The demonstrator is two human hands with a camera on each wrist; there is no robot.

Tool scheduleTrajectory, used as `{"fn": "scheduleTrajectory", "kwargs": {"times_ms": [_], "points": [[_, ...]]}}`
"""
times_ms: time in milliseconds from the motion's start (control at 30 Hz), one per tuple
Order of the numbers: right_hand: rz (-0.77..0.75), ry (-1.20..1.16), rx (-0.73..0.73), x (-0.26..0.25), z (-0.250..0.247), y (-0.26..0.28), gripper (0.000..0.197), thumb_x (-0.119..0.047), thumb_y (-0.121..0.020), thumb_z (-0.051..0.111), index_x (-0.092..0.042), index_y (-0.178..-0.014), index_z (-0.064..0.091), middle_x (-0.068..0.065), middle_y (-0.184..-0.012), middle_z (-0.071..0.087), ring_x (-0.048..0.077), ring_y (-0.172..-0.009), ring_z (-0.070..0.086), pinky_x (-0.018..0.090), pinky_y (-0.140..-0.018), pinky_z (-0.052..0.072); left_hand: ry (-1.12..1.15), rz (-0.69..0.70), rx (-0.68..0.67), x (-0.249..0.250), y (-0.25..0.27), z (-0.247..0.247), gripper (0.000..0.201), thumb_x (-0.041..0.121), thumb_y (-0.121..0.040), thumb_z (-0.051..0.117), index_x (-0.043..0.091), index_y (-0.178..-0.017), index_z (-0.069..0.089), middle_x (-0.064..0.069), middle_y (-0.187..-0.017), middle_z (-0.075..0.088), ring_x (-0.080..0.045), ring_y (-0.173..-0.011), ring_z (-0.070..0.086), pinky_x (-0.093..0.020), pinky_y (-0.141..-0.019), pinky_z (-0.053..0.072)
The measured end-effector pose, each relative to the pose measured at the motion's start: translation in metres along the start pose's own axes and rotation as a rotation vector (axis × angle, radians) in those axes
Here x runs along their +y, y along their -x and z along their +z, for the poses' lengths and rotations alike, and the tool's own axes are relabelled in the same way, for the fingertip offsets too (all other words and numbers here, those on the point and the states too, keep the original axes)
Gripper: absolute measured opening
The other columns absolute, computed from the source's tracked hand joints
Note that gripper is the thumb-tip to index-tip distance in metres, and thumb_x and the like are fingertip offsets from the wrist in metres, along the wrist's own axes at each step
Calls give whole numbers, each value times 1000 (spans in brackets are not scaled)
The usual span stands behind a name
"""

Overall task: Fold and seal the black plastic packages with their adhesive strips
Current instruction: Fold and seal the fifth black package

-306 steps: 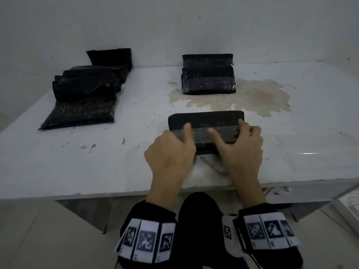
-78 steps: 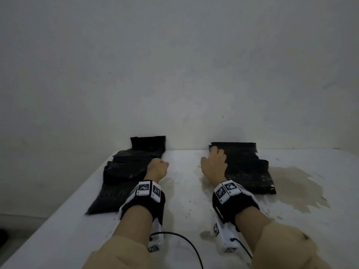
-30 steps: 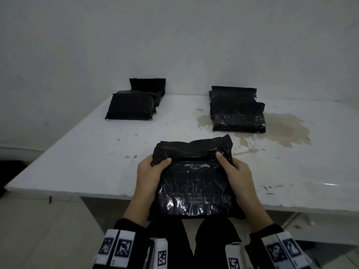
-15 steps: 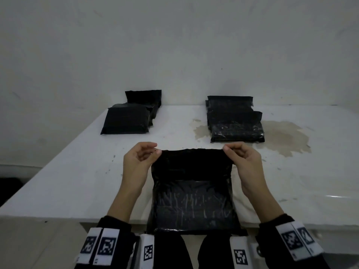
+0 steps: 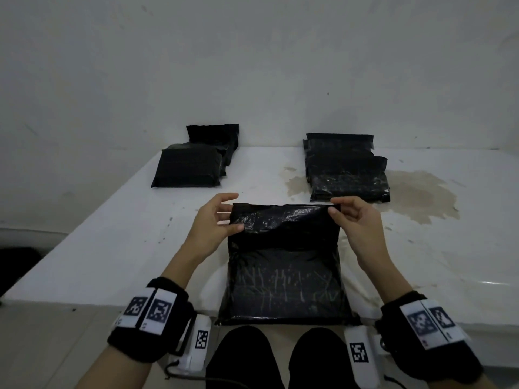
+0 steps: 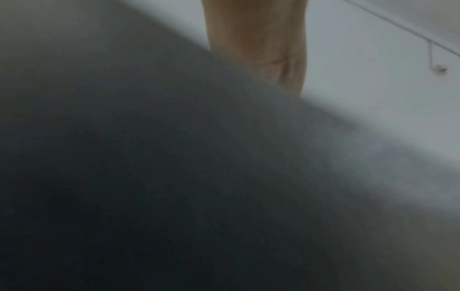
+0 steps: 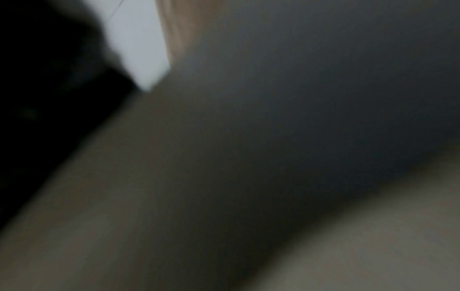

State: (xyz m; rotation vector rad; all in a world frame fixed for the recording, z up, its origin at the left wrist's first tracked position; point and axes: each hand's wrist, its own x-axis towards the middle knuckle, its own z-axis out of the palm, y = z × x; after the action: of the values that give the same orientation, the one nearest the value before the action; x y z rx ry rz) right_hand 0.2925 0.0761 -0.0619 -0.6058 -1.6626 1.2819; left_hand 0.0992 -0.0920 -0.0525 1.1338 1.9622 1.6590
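Bare white wall, a stained white table [image 5: 112, 248], and the action sits right at its near edge. The black package [image 5: 283, 279] lies flat there, its bottom overhanging the edge, its open flap [image 5: 280, 220] lifted at the far end. Left hand [image 5: 213, 223] pinches the flap's left corner, right hand [image 5: 356, 220] pinches the right, thumbs on top, wrists raised, likely holding it taut for a straight fold. Two package stacks wait along the far edge: left stack [image 5: 188, 165], right stack [image 5: 348, 175].

Head view looks down over the white table [image 5: 112, 248]; both wrist views are close, blurred.
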Motion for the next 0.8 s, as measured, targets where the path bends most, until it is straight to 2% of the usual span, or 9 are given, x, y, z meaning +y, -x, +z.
{"fn": "scheduleTrajectory", "kwargs": {"times_ms": [100,200,300,433,567,633,700,767,800], "points": [[21,42,-19,5,-4,1,28,-1,-80,67,-13,-104,59,-4,-84,63,7,-80,63,12,-67,52,11,5,16,-3,-1,0,49,-14,-74,67,17,-109,54,0,-95,57,-15,-85,58,-14,-66,52],[-36,64,15,2,-8,2,26,1,-80,66,-14,-101,60,-1,-77,61,10,-75,63,13,-67,52,3,74,62,-2,0,1,39,-14,-74,67,18,-94,57,2,-92,60,-15,-83,59,-14,-68,52],[-143,46,-5,-8,-14,6,30,2,-80,66,-24,-91,56,1,-79,61,4,-72,63,13,-67,51,-10,168,104,5,7,0,45,-12,-75,66,28,-91,54,5,-96,58,-3,-78,59,-15,-69,51],[-285,114,-9,-20,-27,14,33,1,-80,66,-31,-85,58,-10,-78,62,2,-75,61,16,-72,51,-103,375,125,24,21,-6,48,-12,-75,66,33,-86,52,1,-104,53,-1,-79,57,-16,-70,51],[-442,168,-3,-35,-41,22,47,-2,-80,68,-49,-83,62,-21,-79,66,2,-75,64,13,-71,51,-120,524,159,42,30,-12,53,-12,-73,67,39,-77,53,4,-98,53,-1,-77,58,-14,-68,49],[-505,169,-2,-46,-45,23,41,-10,-80,69,-50,-82,63,-22,-79,66,3,-75,64,14,-72,51,-44,524,189,51,33,-12,50,-11,-73,68,35,-79,50,4,-92,57,0,-76,58,-15,-68,51],[-534,149,-7,-57,-47,22,25,-23,-78,66,-48,-80,63,-20,-79,65,5,-76,63,17,-73,52,-23,552,204,62,32,-12,42,-9,-73,69,29,-77,52,10,-83,60,1,-75,59,-15,-70,51],[-544,109,-34,-66,-47,18,18,-27,-77,60,-45,-79,63,-17,-79,64,6,-77,62,18,-72,51,-115,641,205,71,27,-15,34,-7,-74,69,24,-72,55,19,-80,60,5,-78,58,-11,-74,48],[-547,94,-47,-70,-46,16,17,-27,-77,58,-43,-78,63,-16,-79,63,6,-77,61,16,-71,51,-172,690,196,74,24,-17,28,-5,-74,67,22,-75,61,20,-83,59,5,-82,57,-10,-76,47]]}}
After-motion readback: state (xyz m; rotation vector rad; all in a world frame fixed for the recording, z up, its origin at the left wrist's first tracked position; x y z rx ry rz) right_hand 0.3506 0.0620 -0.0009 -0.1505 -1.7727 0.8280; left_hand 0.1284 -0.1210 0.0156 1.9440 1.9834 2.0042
